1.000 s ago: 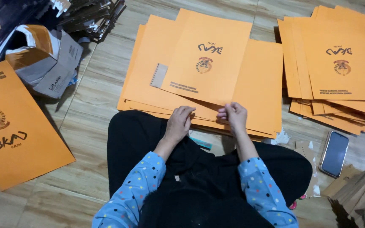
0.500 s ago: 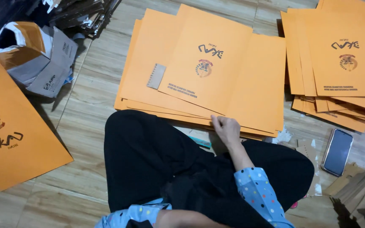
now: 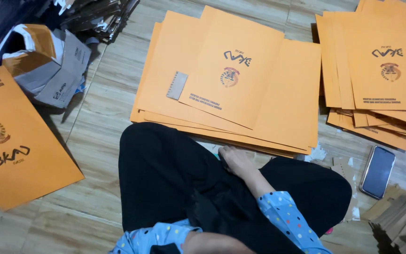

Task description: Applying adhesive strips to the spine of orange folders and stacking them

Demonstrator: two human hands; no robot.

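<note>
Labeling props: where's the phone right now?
In the head view the phone lies flat on the wooden floor at lower right, just below the right-hand stack of orange envelopes and beside the person's knee.

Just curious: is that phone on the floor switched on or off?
Off, it seems: the phone lies face up by the orange envelopes, its screen dark and blank.

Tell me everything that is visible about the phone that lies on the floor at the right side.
The phone is a slim rectangle with rounded corners and a light, silvery rim. It lies flat, its dark glossy face upward and unlit, tilted a little to the right. It rests partly on scraps of brown cardboard on the wooden floor, just below the right stack of orange envelopes and beside the person's black-clothed knee. No hand touches it.
</note>
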